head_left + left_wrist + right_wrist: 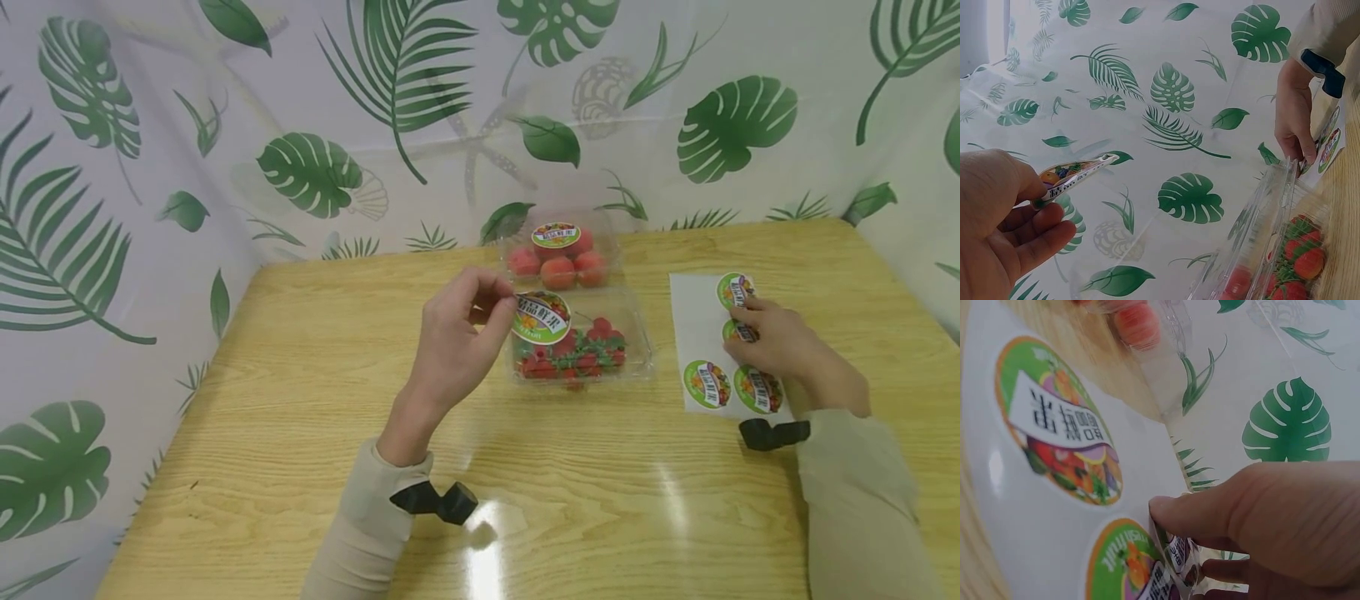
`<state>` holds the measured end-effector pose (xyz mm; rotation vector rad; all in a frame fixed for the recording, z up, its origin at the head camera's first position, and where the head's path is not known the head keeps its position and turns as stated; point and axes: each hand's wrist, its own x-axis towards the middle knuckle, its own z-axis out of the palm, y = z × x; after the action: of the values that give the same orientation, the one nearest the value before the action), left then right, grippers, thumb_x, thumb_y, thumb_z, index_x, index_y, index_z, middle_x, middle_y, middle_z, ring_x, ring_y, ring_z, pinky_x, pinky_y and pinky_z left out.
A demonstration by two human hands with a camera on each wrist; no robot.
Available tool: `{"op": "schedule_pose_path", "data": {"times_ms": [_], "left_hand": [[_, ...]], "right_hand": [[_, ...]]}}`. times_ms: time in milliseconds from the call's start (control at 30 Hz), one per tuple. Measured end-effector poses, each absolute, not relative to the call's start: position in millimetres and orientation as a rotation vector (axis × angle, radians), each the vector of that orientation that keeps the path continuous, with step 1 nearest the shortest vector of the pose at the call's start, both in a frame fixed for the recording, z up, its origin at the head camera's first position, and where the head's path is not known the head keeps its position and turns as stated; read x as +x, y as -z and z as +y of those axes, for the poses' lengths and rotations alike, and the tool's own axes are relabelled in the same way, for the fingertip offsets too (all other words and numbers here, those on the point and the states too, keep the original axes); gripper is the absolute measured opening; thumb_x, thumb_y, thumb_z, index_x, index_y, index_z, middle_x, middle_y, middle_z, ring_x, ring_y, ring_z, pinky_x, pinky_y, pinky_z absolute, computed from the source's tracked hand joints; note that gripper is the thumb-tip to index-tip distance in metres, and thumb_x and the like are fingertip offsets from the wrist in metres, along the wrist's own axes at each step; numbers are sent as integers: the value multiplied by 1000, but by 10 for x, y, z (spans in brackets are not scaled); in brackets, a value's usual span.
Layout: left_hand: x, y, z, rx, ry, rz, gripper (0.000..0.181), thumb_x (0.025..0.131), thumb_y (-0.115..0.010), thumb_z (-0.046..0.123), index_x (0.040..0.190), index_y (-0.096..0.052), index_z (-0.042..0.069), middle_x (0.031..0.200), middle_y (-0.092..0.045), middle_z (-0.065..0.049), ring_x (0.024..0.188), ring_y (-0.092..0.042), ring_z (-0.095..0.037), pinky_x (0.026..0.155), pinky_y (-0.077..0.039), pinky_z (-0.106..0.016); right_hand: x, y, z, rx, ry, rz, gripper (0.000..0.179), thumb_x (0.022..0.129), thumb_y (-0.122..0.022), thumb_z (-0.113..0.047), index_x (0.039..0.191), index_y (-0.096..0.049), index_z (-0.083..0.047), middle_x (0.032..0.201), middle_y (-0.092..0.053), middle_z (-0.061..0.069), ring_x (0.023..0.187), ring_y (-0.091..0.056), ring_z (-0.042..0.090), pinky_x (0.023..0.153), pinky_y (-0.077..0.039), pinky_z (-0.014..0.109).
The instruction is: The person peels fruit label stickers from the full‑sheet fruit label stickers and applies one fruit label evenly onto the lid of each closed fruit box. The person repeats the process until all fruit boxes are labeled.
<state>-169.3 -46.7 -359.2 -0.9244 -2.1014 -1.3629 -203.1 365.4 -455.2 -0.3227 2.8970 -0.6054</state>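
Observation:
My left hand (457, 346) pinches an oval fruit sticker (542, 318) by its edge, above a clear plastic box (639, 350) of small red fruit with green leaves (581, 354). In the left wrist view that sticker (1075, 175) appears nearly edge-on, between thumb and fingers. Over on the right, my right hand (787, 342) grips a white sticker sheet (696, 317) beside one of its stickers, thumb and fingers about it. The sheet carries several oval stickers (1060, 422). Part of the sticker under the right thumb is hidden.
Behind the red fruit stands another clear box of peach-like fruit (558, 271) with an oval label (556, 235) on its lid. Both boxes rest on a wooden table (315, 375). A leaf-patterned cloth (465, 100) hangs along the table's back and sides.

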Motion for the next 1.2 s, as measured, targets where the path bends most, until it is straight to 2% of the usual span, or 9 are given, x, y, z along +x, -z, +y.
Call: {"op": "schedule_pose_path", "data": {"times_ms": [167, 300, 467, 667, 800, 867, 967, 1100, 1200], "left_hand": [[-1694, 3590, -476, -929, 1371, -2092, 4, 93, -60, -2, 97, -62, -1, 89, -65, -11, 76, -63, -16, 64, -54, -24], [-1689, 3589, -480, -923, 1386, -2093, 4, 94, -60, -1, 97, -62, -1, 88, -65, -10, 77, -63, -16, 64, -55, -24], [-1680, 3587, -490, -906, 1407, -2101, 4, 94, -60, -1, 97, -62, -1, 89, -66, -10, 78, -65, -16, 62, -56, -27], [-1683, 3583, -498, -910, 1425, -2099, 5, 93, -61, -2, 97, -62, -1, 89, -67, -11, 79, -66, -17, 58, -56, -27], [-1685, 3601, -488, -907, 1416, -2102, 5, 92, -63, -2, 96, -63, -1, 89, -67, -11, 78, -66, -16, 59, -56, -23], [-1686, 3607, -482, -905, 1416, -2098, 4, 91, -63, -3, 96, -63, -1, 88, -67, -11, 78, -66, -16, 59, -55, -23], [-1684, 3604, -473, -904, 1425, -2095, 4, 91, -63, -2, 95, -63, -1, 88, -67, -11, 78, -66, -16, 59, -55, -23], [-1675, 3592, -462, -899, 1445, -2100, 5, 92, -62, 1, 96, -63, -2, 88, -67, -11, 78, -67, -17, 59, -56, -23], [-1665, 3583, -456, -896, 1453, -2097, 6, 93, -62, 1, 96, -62, -3, 88, -67, -12, 78, -67, -17, 59, -56, -23]], "right_hand": [[-2049, 4576, 3658, -296, 693, 2838, 60, 95, -53, -5, 140, -27, 26, 143, -17, 51, 126, -24, 69, 96, -37, 68], [-2054, 4585, 3654, -287, 698, 2840, 60, 94, -50, -3, 140, -26, 26, 143, -16, 52, 126, -25, 68, 96, -37, 69], [-2034, 4496, 3626, -272, 701, 2908, 61, 93, -50, -3, 141, -25, 26, 138, -22, 53, 124, -27, 69, 97, -33, 72], [-1962, 4105, 3374, -291, 840, 2989, 63, 99, -52, -9, 148, -22, 17, 143, -28, 45, 130, -27, 61, 101, -28, 71], [-1854, 3847, 3087, -363, 897, 3067, 56, 100, -53, -11, 148, -32, 10, 136, -43, 37, 124, -40, 54, 97, -35, 68], [-1764, 3722, 2907, -435, 941, 3114, 48, 100, -54, -8, 143, -42, 7, 124, -55, 31, 114, -51, 47, 91, -42, 62], [-1624, 3569, 2636, -608, 1026, 3197, 34, 97, -59, -2, 130, -57, 4, 108, -66, 19, 99, -63, 35, 86, -52, 37], [-1485, 3449, 2331, -908, 1127, 3275, 25, 89, -66, 6, 114, -65, 3, 99, -70, 10, 86, -66, 22, 74, -44, 8], [-1400, 3399, 2159, -1066, 1227, 3267, 24, 84, -69, 11, 107, -64, 4, 96, -69, 9, 84, -64, 13, 75, -45, 6]]}}
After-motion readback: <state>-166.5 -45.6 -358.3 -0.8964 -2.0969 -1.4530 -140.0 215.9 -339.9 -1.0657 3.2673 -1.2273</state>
